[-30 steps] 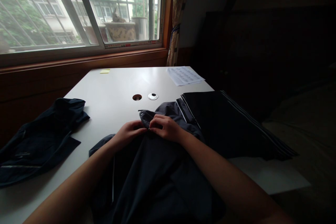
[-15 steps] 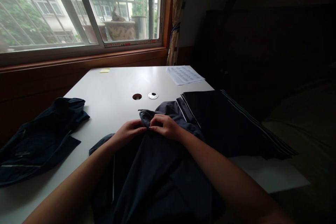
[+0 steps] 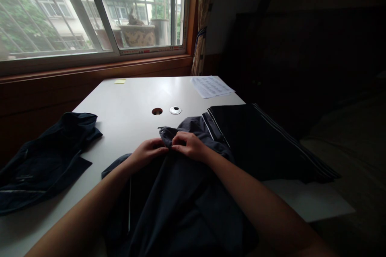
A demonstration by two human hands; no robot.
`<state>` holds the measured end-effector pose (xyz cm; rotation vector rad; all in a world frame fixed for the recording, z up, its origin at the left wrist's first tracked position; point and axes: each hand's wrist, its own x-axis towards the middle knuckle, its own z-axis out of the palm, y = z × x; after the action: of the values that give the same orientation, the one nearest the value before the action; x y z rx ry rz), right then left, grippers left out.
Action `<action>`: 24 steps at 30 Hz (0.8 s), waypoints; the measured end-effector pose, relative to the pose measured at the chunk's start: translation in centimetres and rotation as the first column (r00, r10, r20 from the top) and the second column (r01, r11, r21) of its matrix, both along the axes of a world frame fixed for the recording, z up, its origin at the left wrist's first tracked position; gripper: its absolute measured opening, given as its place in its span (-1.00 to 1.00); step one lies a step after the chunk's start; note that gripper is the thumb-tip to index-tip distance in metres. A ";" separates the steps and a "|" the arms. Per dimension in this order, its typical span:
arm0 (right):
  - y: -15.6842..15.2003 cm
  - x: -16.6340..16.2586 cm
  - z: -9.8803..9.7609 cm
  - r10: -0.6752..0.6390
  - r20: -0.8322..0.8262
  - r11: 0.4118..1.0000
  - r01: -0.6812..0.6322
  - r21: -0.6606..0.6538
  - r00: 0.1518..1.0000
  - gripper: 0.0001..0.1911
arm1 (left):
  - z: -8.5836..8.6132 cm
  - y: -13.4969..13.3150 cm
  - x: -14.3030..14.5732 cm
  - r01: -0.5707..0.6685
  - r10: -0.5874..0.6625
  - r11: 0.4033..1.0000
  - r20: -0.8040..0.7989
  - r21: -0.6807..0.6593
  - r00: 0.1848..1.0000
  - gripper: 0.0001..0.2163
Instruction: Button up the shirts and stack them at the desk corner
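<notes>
A dark navy garment (image 3: pixel 187 192) with thin white piping lies bunched over the near side of the white table (image 3: pixel 132 96). My left hand (image 3: pixel 149 150) pinches its edge near the middle, thumb and fingers closed on the cloth. Close beside it, my right hand (image 3: pixel 190 144) grips the same edge, with fingers curled and thumb tip almost meeting the left one. A greyish gathered part of the garment rises just beyond the fingertips. Whatever small detail sits between the two thumbs is too dark to make out.
Another dark garment (image 3: pixel 48 160) lies crumpled at the left. Folded dark trousers (image 3: pixel 259 140) with white side stripes lie at the right. Farther back are printed sheets (image 3: pixel 212 86), a yellow sticky note (image 3: pixel 120 81), a cable hole (image 3: pixel 157 111) and a round grommet cover (image 3: pixel 175 110). A window stands behind.
Almost nothing differs. Both hands keep their pinch on the garment in the same place, and the whole view has shifted very slightly.
</notes>
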<state>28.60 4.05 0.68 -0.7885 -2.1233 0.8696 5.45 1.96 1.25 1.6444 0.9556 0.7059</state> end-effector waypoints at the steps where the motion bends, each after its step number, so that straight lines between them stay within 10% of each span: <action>1: 0.0 0.0 -0.1 -0.005 0.002 1.000 0.005 0.007 1.000 -0.96 | 0.0 0.0 0.0 0.002 -0.002 1.000 -0.006 0.005 1.000 -0.70; 24: 0.4 0.2 -0.7 -0.008 -0.028 0.999 0.007 -0.035 1.000 -0.90 | -0.5 -0.1 0.5 -0.090 0.097 0.991 -0.064 0.098 0.993 -0.76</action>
<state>28.80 4.49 0.02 -0.7964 -2.0843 0.9115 5.94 1.82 0.72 1.7249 1.0683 0.7723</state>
